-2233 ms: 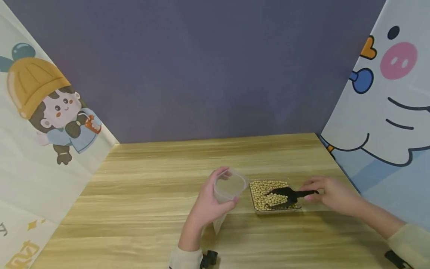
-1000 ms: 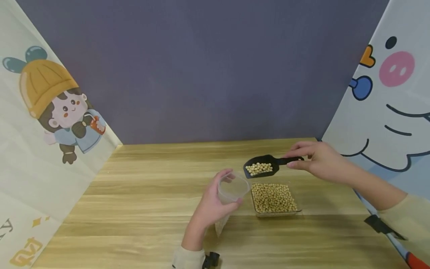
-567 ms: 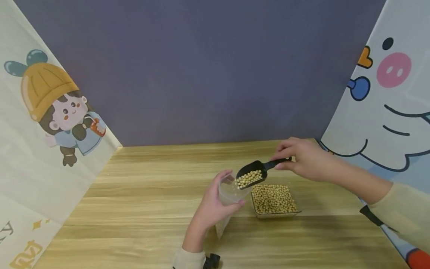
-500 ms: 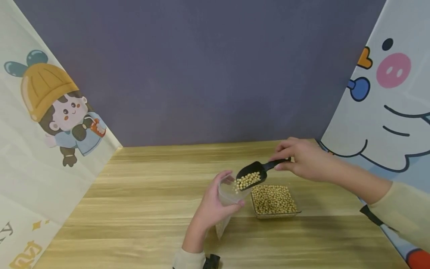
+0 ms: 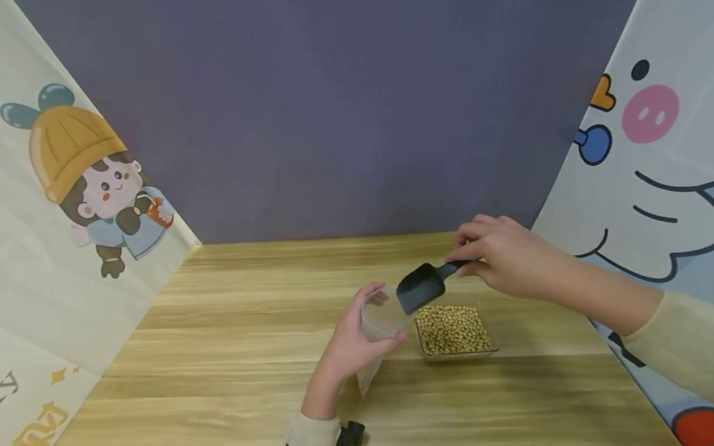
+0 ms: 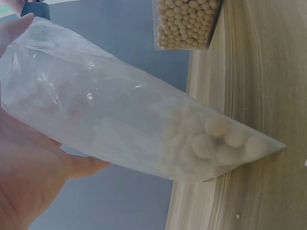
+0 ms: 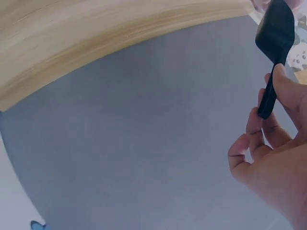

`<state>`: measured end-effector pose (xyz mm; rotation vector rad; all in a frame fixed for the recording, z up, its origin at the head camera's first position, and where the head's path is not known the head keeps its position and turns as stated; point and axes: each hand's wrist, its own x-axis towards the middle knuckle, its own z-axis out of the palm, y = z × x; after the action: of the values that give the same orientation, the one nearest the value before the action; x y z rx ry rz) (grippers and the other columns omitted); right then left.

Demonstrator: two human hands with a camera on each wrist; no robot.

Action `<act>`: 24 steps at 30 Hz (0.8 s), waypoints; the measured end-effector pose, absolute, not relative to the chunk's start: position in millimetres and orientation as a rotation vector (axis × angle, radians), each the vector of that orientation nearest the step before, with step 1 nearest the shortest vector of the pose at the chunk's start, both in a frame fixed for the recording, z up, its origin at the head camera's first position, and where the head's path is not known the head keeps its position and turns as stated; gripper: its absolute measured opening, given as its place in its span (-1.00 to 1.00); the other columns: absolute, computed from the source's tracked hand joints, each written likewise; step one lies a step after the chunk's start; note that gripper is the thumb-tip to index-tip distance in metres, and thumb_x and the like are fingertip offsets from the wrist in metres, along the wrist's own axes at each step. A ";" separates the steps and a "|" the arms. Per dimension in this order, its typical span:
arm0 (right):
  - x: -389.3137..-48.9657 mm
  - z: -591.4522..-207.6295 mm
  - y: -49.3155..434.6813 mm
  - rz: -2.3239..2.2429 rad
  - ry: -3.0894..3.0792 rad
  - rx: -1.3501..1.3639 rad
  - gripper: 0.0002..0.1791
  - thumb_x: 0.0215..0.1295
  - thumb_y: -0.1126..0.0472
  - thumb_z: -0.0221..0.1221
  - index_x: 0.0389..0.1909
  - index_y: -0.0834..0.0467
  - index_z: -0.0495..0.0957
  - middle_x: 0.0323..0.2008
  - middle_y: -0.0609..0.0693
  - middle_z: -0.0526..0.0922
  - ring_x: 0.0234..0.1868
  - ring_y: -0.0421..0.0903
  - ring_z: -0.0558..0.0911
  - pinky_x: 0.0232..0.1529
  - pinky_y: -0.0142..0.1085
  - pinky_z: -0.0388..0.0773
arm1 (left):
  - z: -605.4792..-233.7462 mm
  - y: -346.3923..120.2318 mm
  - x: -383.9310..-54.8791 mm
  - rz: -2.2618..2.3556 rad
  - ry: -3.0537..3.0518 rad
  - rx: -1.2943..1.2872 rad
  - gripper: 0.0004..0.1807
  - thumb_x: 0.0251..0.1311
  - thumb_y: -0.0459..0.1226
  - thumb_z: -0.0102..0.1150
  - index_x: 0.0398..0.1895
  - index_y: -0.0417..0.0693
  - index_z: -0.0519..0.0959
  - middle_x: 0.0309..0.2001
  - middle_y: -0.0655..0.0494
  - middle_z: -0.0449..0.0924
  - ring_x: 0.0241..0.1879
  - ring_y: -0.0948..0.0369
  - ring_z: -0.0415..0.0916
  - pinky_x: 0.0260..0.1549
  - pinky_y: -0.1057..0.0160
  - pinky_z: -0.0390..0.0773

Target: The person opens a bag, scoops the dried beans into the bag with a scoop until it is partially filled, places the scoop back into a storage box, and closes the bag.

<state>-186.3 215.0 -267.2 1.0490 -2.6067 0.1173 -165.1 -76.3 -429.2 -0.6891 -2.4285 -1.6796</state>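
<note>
My left hand (image 5: 347, 345) grips a clear plastic bag (image 6: 110, 105) around its wide, rounded mouth. The bag tapers to a point, and soybeans (image 6: 206, 144) lie in that lower corner in the left wrist view. Over the right side of the mouth hangs a black scoop (image 5: 421, 288), tipped downward with no beans showing on it. My right hand (image 5: 510, 257) pinches the scoop's handle between thumb and fingers. Below the scoop, a clear box (image 5: 458, 357) full of soybeans (image 5: 454, 328) stands on the table.
The wood-grain table (image 5: 240, 334) reaches back to a plain grey-blue panel (image 5: 334, 124). White panels with cartoon prints flank it: a child in a yellow hat (image 5: 78, 148) at left, a pink-snouted figure (image 5: 649, 114) at right.
The right hand has scooped beans from the box, lifted them over the bag's mouth and tipped the scoop; its beans have slid off. The left hand has stayed almost in place.
</note>
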 end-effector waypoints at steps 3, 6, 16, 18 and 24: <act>-191.4 -266.7 226.8 0.131 -2.558 1.032 -0.71 0.10 0.20 0.58 -0.12 -0.05 0.86 -0.17 -0.15 0.71 -0.17 -0.15 0.55 -0.25 -0.20 0.42 | -428.2 -76.8 -164.7 -1.686 -2.435 -0.671 0.00 0.01 -0.13 0.65 0.55 0.10 0.34 0.32 0.08 0.56 0.35 0.10 0.46 0.43 -0.28 0.37; -198.3 -271.5 246.7 0.162 -2.541 0.980 -0.70 0.05 0.27 0.59 -0.15 0.00 0.86 -0.19 -0.13 0.71 -0.19 -0.16 0.52 -0.28 -0.21 0.49 | -426.8 -77.5 -164.7 -1.693 -2.439 -0.657 0.01 0.00 -0.12 0.65 0.55 0.10 0.34 0.32 0.11 0.55 0.33 0.08 0.48 0.35 -0.21 0.49; -207.2 -325.0 297.9 -0.132 -2.532 0.947 -0.70 -0.06 0.26 0.62 -0.24 -0.02 0.87 -0.24 -0.11 0.66 -0.26 -0.10 0.49 -0.43 -0.28 0.31 | -428.6 -79.5 -164.2 -1.664 -2.457 -0.662 0.00 0.00 -0.13 0.65 0.55 0.12 0.34 0.34 0.10 0.54 0.32 0.07 0.49 0.26 -0.14 0.59; -207.2 -332.4 300.8 -0.150 -2.547 0.935 -0.70 -0.04 0.26 0.62 -0.23 -0.02 0.86 -0.24 -0.11 0.65 -0.25 -0.10 0.47 -0.42 -0.29 0.25 | -429.0 -79.1 -164.4 -1.661 -2.456 -0.665 0.01 0.00 -0.12 0.65 0.56 0.11 0.34 0.34 0.11 0.54 0.33 0.08 0.48 0.26 -0.15 0.58; -206.5 -348.7 304.4 -0.122 -2.612 0.913 -0.67 -0.04 0.27 0.63 -0.20 -0.01 0.86 -0.21 -0.09 0.65 -0.19 -0.06 0.53 -0.39 -0.28 0.24 | -429.8 -78.4 -164.6 -1.666 -2.439 -0.680 0.00 0.01 -0.11 0.64 0.56 0.11 0.34 0.34 0.12 0.54 0.35 0.08 0.47 0.29 -0.18 0.54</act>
<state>-206.5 304.4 -348.7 0.9135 -2.6117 -0.1219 -164.6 -78.4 -429.8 -0.6796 -2.4393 -1.6665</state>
